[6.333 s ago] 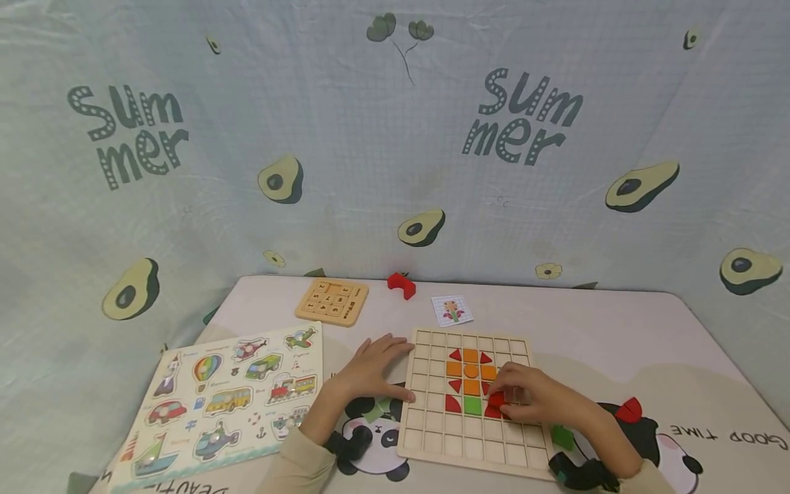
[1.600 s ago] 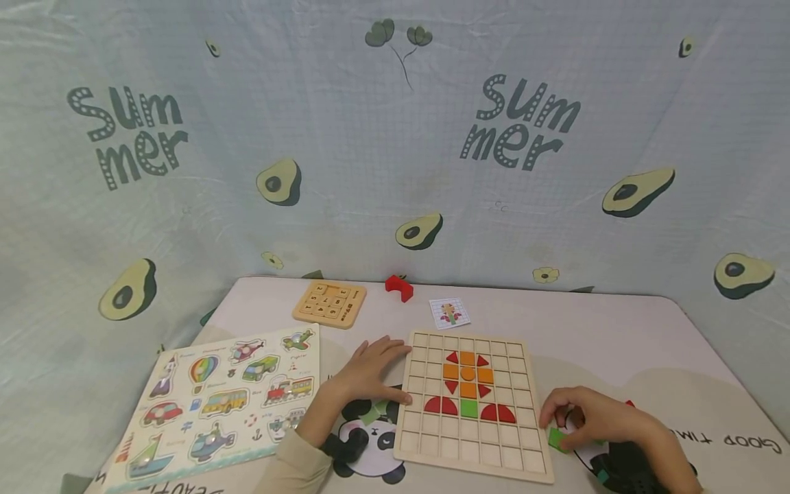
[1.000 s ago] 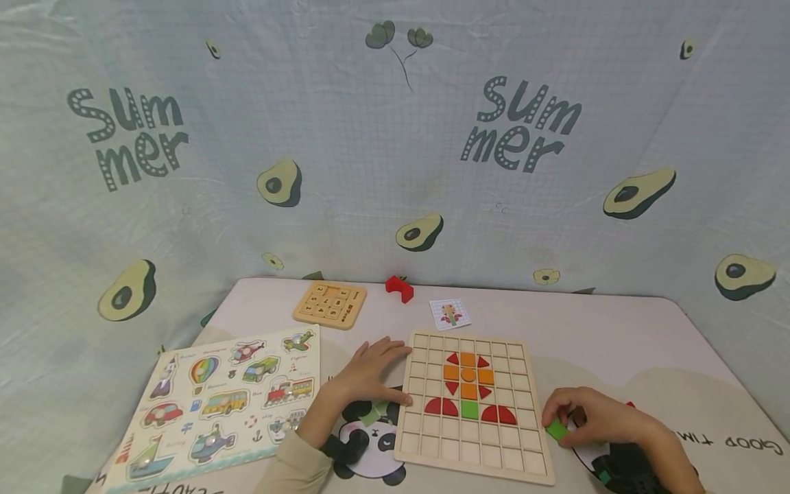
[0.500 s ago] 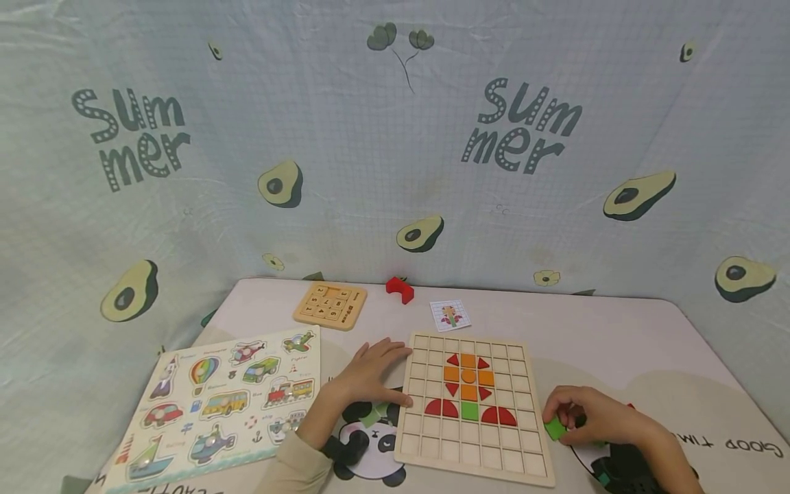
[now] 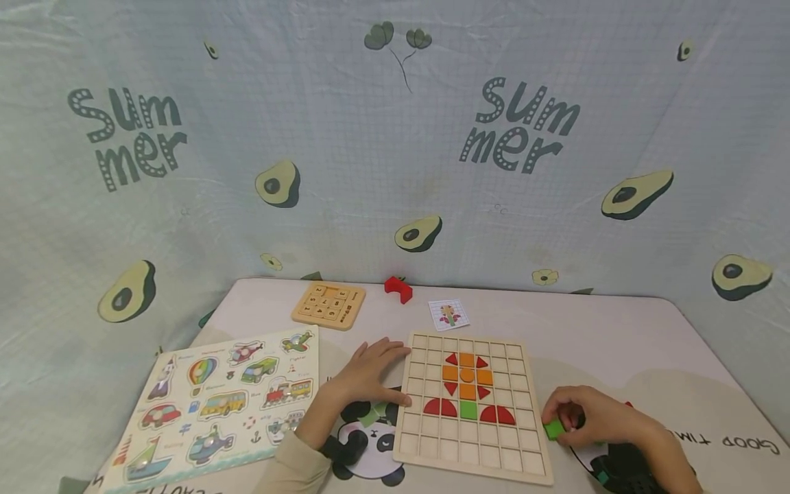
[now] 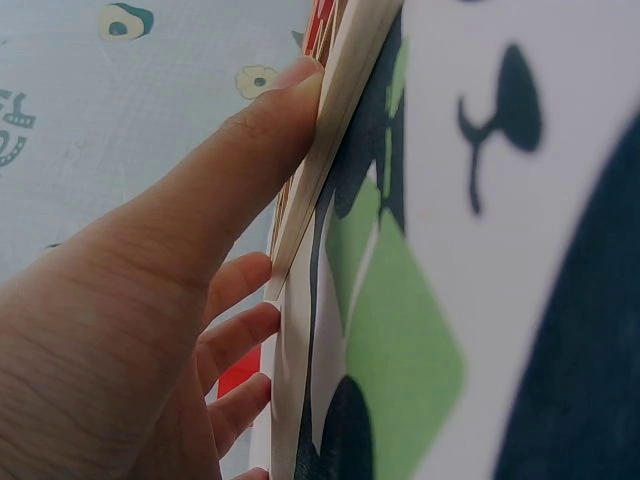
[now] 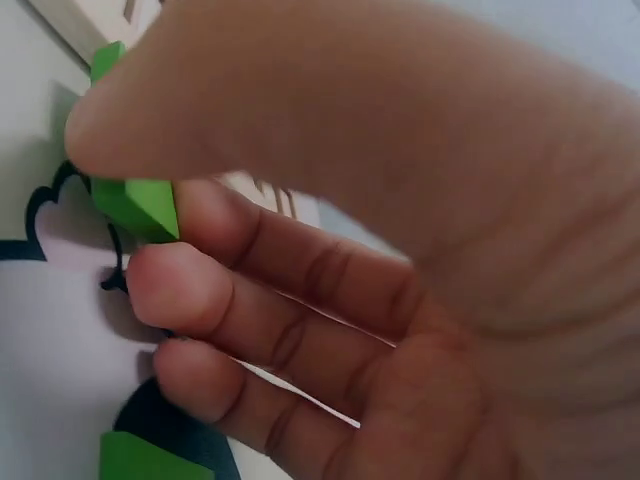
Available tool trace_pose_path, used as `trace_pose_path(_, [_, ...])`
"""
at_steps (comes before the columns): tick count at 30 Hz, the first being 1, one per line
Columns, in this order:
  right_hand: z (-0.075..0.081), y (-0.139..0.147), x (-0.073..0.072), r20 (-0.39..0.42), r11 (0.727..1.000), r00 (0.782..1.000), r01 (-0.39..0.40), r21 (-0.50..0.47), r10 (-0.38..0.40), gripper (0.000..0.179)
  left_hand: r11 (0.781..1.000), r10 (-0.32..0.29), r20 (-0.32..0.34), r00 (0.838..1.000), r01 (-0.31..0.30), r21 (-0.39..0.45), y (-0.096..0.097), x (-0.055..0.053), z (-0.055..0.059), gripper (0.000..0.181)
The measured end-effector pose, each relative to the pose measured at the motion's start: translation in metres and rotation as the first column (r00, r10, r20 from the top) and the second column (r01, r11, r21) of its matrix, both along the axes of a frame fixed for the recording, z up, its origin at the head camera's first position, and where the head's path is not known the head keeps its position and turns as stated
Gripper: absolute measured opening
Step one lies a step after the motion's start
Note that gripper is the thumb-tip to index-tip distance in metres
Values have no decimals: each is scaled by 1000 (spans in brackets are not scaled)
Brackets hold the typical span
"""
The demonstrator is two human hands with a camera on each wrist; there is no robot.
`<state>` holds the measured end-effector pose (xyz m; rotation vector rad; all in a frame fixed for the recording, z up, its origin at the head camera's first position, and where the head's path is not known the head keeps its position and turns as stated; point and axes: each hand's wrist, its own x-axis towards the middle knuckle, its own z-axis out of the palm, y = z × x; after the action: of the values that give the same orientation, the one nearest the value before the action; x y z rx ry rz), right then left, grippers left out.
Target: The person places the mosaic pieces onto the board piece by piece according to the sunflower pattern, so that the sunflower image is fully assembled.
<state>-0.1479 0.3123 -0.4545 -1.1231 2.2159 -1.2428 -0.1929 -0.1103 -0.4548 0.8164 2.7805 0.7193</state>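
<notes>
My right hand (image 5: 586,415) is beside the board's lower right side, thumb and fingertips pinching a green block (image 5: 553,430). The right wrist view shows the thumb across this block (image 7: 140,208). My left hand (image 5: 367,374) lies with spread fingers along the left edge of the wooden grid board (image 5: 426,439); its thumb (image 6: 285,100) touches the edge. On the board, orange squares (image 5: 467,392) surround an orange circle (image 5: 467,375), with red triangles (image 5: 452,359) at the corners. Below them, a green square (image 5: 468,409) sits between pairs of red quarter circles (image 5: 496,414).
A pattern card (image 5: 448,315) lies behind the board, near a red arch block (image 5: 398,289) and a wooden number slide puzzle (image 5: 328,304). A vehicle picture puzzle (image 5: 216,405) is at left. Another green block (image 7: 150,458) lies below the right fingers in the right wrist view.
My right hand has left the board for its right side and pinches the green block, shifting it slightly. Additional red quarter circles now show on the board. The left hand stays in place.
</notes>
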Motion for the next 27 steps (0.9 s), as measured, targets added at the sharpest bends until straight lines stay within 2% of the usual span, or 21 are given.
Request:
trace_pose_path(12, [7, -10, 5, -76, 999, 996, 34, -8, -34, 22, 1000, -3, -6, 1000, 3, 0, 0, -1, -2, 86])
trace_pose_path(20, [8, -25, 6, -194, 998, 980, 18, -68, -31, 24, 1000, -3, -7, 1000, 3, 4, 0, -1, -3, 86])
trace_pose_path(27, [4, -42, 6, -186, 997, 982, 31, -71, -44, 25, 1000, -5, -12, 1000, 5, 8, 0, -1, -3, 85])
